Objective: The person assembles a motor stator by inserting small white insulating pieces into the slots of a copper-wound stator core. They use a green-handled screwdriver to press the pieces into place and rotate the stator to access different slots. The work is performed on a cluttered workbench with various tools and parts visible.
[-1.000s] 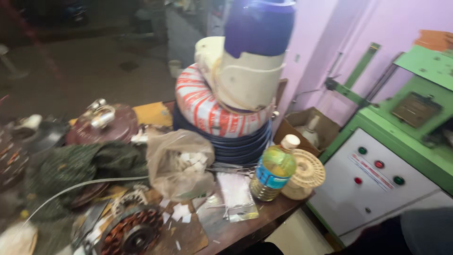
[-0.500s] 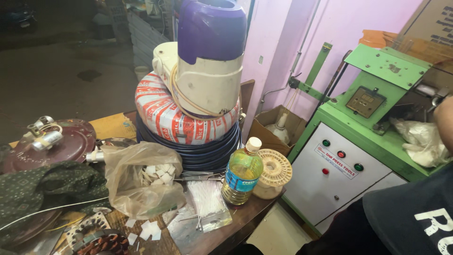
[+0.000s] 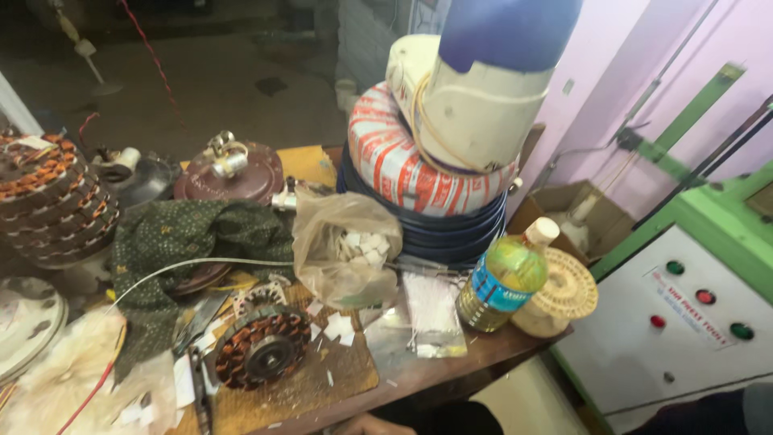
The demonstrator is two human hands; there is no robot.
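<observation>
You had neither hand clearly in view. Nearest you on the worktop [image 3: 483,354] lay a copper-wound stator [image 3: 262,348], beside a plastic bag [image 3: 342,250] and bottle [image 3: 503,278].

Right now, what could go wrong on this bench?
1. The oil bottle stands near the table's front edge; a knock could likely send it off.
2. The tall stack of wire coils topped by a white-and-blue appliance looks top-heavy and may topple.
3. The white wire trails across the cloth and could snag the wound stator.
</observation>
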